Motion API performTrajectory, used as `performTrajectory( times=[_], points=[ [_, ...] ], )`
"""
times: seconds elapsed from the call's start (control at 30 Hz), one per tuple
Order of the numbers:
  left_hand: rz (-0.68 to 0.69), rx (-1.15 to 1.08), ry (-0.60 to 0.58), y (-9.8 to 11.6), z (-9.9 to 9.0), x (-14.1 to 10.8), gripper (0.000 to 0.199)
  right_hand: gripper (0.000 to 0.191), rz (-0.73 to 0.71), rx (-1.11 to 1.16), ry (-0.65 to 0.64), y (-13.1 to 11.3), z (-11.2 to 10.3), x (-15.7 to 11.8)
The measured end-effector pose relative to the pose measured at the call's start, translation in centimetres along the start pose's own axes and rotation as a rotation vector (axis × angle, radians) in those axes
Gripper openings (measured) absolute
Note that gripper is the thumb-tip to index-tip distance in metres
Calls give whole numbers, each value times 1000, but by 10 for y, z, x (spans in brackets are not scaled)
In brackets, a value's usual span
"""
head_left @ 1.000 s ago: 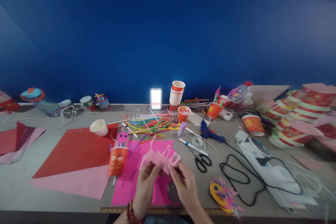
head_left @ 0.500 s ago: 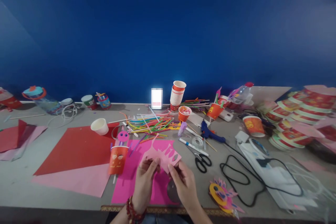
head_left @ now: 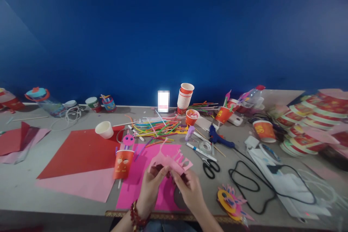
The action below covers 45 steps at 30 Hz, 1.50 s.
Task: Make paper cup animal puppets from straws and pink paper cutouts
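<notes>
A light pink paper cutout [head_left: 171, 162] with jagged, fringed edges and holes is held up between both hands. My left hand [head_left: 153, 183] pinches its lower left part, thumb on top. On the lower right, my right hand [head_left: 189, 185] pinches it the same way, the two thumbs close together. Beneath lies a bright pink sheet [head_left: 130, 192], partly covered by my hands. To the left stands a red paper cup [head_left: 123, 165] with a pink big-eyed figure [head_left: 128, 140] rising from it. Black-handled scissors [head_left: 210, 166] lie right of my right hand.
Colourful pipe cleaners [head_left: 157, 128] are heaped behind the hands. A blue glue gun [head_left: 219, 138] with a looping black cable [head_left: 244, 163] lies to the right, near a yellow-and-pink paper piece [head_left: 230, 201]. Red sheet [head_left: 78, 152] and white cup [head_left: 104, 129] are on the left.
Both hands have drawn closer together, and the pink cutout is now bent over between them. The view has shifted slightly.
</notes>
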<state>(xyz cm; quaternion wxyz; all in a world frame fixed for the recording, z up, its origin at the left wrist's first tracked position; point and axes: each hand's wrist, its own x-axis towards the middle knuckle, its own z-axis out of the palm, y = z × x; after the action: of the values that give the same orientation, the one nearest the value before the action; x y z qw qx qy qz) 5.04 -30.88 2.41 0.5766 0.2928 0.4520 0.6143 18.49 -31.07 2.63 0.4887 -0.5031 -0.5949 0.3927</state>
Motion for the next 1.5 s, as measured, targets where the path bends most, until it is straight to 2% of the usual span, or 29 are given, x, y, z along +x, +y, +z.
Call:
performTrajectory(
  times=[0.1, 0.2, 0.33, 0.4, 0.47, 0.53, 0.6, 0.67, 0.73, 0.8, 0.87, 0.93, 0.97, 1.03, 1.1, 1.17, 1.3, 1.5],
  points=[
    [46, 60, -14, 10, 1, 3, 20, 38, 1, -8, -49, -4, -5, 4],
    [33, 66, -15, 16, 1, 5, 21, 35, 24, 34, -104, -7, -9, 7],
    [-5, 54, -33, 18, -3, 9, 23, 37, 58, 57, -99, -6, -14, 6],
    [29, 71, -36, 20, -6, 11, 23, 37, 76, 73, -83, -4, -17, 5],
    [214, 204, -4, 24, -11, 10, 31, 36, 100, 97, -56, -2, -20, 6],
    [521, 498, -3, 27, -14, 6, 45, 38, 102, 96, -27, -2, -22, 7],
    [767, 827, -116, 28, -14, 1, 47, 39, 73, 62, -24, -4, -19, 8],
    [852, 1032, -265, 27, -13, -3, 39, 37, 31, 13, -46, -10, -14, 7],
    [856, 1064, -329, 24, -11, -3, 32, 34, -18, -42, -76, -16, -8, 4],
    [835, 997, -321, 22, -10, -1, 26, 32, -67, -86, -104, -21, -8, 2],
    [736, 887, -296, 21, -10, 2, 19, 32, -103, -123, -114, -21, -20, 2],
    [544, 755, -210, 19, -10, 4, 10, 31, -115, -213, -66, -15, -44, 4],
    [427, 668, -164, 19, -10, 5, 5, 31, -125, -302, 2, -10, -60, 6],
    [208, 447, -112, 17, -11, 7, 14, 27, -142, -548, 154, 4, -94, 10],
    [40, 205, -127, 17, -10, 8, 24, 27, -106, -808, 156, 22, -125, 12],
    [-56, 31, -155, 16, -8, 10, 27, 27, -100, -987, 96, 39, -145, 11],
    [-145, -102, -173, 18, -2, 10, 23, 26, -112, -1082, -24, 61, -154, 7],
    [-174, -94, -185, 19, 1, 8, 25, 20, -122, -1093, -106, 63, -148, 14]
  ],
)
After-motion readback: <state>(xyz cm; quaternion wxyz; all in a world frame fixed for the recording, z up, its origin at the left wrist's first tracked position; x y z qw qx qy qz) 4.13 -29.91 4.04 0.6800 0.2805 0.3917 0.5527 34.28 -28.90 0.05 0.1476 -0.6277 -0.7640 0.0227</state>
